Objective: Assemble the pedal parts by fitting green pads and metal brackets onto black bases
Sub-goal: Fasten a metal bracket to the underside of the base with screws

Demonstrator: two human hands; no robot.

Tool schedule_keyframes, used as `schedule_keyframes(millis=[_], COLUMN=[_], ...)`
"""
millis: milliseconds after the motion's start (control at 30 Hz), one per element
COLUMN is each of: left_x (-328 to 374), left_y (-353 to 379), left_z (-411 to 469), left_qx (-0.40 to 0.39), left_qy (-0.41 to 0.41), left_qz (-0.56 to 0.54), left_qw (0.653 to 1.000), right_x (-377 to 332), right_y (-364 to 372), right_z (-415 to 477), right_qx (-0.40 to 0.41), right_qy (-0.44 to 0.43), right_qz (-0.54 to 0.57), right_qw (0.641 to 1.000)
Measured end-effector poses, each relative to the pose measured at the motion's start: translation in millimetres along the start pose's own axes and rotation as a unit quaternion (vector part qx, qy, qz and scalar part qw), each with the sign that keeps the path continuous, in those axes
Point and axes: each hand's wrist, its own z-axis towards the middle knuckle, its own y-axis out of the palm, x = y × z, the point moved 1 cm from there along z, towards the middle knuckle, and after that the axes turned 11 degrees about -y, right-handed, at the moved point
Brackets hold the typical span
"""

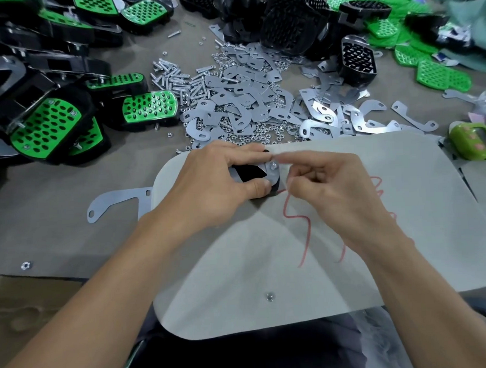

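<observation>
My left hand (217, 182) grips a black pedal base (254, 173) lying on the pale grey mat (402, 194), fingers over its far edge and thumb on its near edge. A small metal bracket (272, 176) lies on the base with a nut (274, 165) on it. My right hand (330, 186) reaches in from the right; its forefinger and thumb touch the nut, the other fingers curled. Most of the base is hidden under my left hand.
Finished green-and-black pedals (47, 127) are piled at the left. Metal brackets, bolts and nuts (250, 101) lie heaped behind the mat. Black bases (285, 22) and green pads (442, 75) sit at the back right. A long bracket (118, 200) lies left of the mat.
</observation>
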Motion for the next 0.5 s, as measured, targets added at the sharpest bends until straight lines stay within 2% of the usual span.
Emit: schedule_keyframes(millis=[67, 200, 300, 400, 500], left_x=[-1.0, -1.3, -0.5, -1.4, -4.2], left_y=[0.5, 0.7, 0.0, 1.0, 2.0], left_z=[0.0, 0.9, 1.6, 1.2, 2.2], left_qx=[-0.003, 0.001, 0.002, 0.006, 0.011], left_qy=[0.002, 0.009, 0.011, 0.015, 0.010], left_qz=[-0.002, -0.003, -0.002, 0.003, 0.001], left_qw=[1.000, 1.000, 1.000, 1.000, 1.000], right_x=[0.6, -6.3, -10.9, -6.1, -4.3], right_y=[3.1, 9.3, 20.4, 15.6, 12.7], right_z=[-1.2, 1.8, -8.0, -12.5, -5.4], right_qx=[-0.018, 0.051, 0.055, 0.085, 0.039], right_qy=[0.006, -0.030, -0.035, -0.036, -0.027], right_qz=[-0.036, -0.163, -0.240, -0.184, -0.089], right_qw=[0.999, 0.985, 0.969, 0.979, 0.995])
